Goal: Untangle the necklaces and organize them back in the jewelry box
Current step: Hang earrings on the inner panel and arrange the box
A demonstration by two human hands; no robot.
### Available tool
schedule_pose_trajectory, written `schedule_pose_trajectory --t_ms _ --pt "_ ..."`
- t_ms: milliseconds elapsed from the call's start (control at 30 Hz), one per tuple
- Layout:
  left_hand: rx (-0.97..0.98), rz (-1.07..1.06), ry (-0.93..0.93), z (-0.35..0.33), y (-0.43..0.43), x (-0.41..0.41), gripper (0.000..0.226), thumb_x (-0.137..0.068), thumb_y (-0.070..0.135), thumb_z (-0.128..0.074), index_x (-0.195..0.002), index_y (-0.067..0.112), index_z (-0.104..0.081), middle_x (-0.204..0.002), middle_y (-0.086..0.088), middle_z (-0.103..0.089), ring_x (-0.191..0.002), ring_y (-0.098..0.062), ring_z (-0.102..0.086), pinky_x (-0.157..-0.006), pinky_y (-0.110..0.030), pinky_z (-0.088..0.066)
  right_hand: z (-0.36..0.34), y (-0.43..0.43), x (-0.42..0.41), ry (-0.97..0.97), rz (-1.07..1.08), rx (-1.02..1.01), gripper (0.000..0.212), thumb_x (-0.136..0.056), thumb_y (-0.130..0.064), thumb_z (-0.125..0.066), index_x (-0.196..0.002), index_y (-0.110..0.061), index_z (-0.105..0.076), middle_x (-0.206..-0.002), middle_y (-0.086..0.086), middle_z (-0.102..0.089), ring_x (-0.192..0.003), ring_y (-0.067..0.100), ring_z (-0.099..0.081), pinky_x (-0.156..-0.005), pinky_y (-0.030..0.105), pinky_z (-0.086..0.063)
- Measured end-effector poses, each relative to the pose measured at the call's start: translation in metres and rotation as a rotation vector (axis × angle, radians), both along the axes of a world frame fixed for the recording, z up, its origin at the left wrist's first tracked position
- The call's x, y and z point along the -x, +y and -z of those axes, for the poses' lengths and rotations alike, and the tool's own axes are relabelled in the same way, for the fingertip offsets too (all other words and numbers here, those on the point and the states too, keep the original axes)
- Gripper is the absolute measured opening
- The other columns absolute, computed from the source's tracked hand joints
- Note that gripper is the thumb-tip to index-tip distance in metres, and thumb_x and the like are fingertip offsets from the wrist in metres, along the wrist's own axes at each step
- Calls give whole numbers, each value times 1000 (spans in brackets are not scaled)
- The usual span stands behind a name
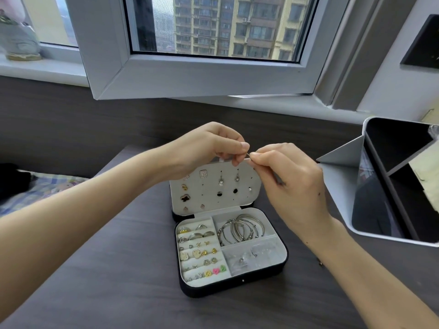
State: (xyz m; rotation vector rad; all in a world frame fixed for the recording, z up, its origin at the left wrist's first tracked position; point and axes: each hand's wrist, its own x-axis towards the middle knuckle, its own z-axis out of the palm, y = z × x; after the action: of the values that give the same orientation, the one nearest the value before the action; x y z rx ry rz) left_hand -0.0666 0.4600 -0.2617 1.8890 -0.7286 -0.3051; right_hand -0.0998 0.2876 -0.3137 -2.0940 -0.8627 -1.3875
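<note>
Table [118, 269]: dark wood grain, is carrying the box; both bare forearms are reaching in over it from the near edge.
Jewelry box [234, 287]: black shell, pale lining, is sitting open at mid-table with its lid standing up on the far side.
Left section of tray: rings [199, 235] and small studs are sitting in padded rows.
Right sections: silver bangles [240, 227] are lying in the far compartment; clear packets [251, 256] are lying in the near one.
Lid [206, 186]: earrings are pinned across its inner panel.
Left hand [209, 146]: is hovering above the lid's top edge, thumb and forefinger pinching one end of a fine strand.
Right hand [292, 176]: is meeting the left, fingertips pinching the same strand.
Necklace [248, 156]: only a short silvery length is showing between the two pinches, held in the air above the box; the rest is hidden.
Organizer [370, 231]: a grey divided bin is standing to the right.
Window [213, 24]: is showing apartment blocks beyond.
</note>
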Motion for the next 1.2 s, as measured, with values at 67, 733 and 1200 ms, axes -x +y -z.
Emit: schedule_pose_trajectory --t_ms 67,733,1200 --pt "-21 -5 -5 -1 0 1 27 -82 30 -54 -60 15 -59 -70 -7 -50 -73 -22 -41 -76 -32 -36 -2 -1 -2 -25 -3 55 9 -83 4 -65 -75 3 -69 -77 11 -68 -74 19 -58 -67 31 -49" --pt "30 -34 -29 1 2 1 24 -93 23 -54 -72 14 -63 -72 3 -61 -73 -11 -56 -74 -23 -47 -20 13 15 1087 -372 -760 21 -88 -20 -61 -69 -13 -64 -60 -2 -60 -54 8 -47 -57 21 -40" --pt "103 -230 17 6 -3 -12 26 -94 18 -57 -69 11 -63 -67 4 -62 -62 -5 -54 -65 -18 -44 25 -10 12 713 127 -347 11 -74 -10 -78 -67 -9 -70 -57 -15 -59 -54 -4 -54 -53 6 -37"
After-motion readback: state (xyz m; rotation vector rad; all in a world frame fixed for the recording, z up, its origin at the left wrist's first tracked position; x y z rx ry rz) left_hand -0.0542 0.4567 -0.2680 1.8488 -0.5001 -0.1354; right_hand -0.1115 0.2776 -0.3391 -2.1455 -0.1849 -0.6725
